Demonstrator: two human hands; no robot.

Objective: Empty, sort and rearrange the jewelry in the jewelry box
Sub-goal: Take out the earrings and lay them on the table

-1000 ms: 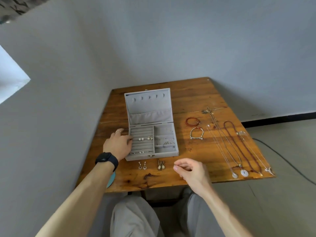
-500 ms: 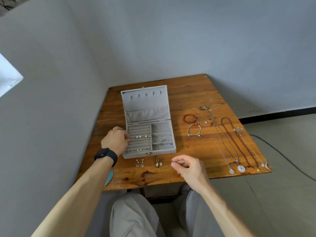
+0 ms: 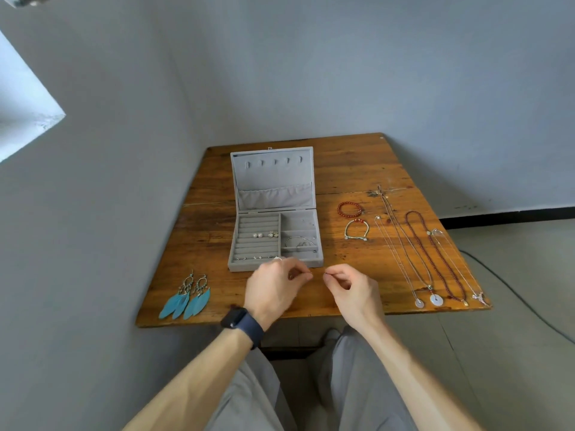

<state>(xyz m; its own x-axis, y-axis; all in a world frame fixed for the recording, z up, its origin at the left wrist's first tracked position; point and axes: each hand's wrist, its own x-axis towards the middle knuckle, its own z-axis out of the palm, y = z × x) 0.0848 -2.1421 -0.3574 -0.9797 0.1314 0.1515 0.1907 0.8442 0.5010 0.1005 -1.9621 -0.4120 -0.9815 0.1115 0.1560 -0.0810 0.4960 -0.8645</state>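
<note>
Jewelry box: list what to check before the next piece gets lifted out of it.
1. Jewelry box lid open and upright: ok.
2. Box emptied: not ok; pearl studs sit in the ring rolls, and a bangle lies in the right compartment.
3. Hands free: cannot tell; the left hand and right hand each pinch their fingertips in front of the box, and anything held is too small to see.
4. Red bead bracelet and cord bracelet lying apart: ok.
5. Bare table left of the box for laying pieces: ok.
</note>
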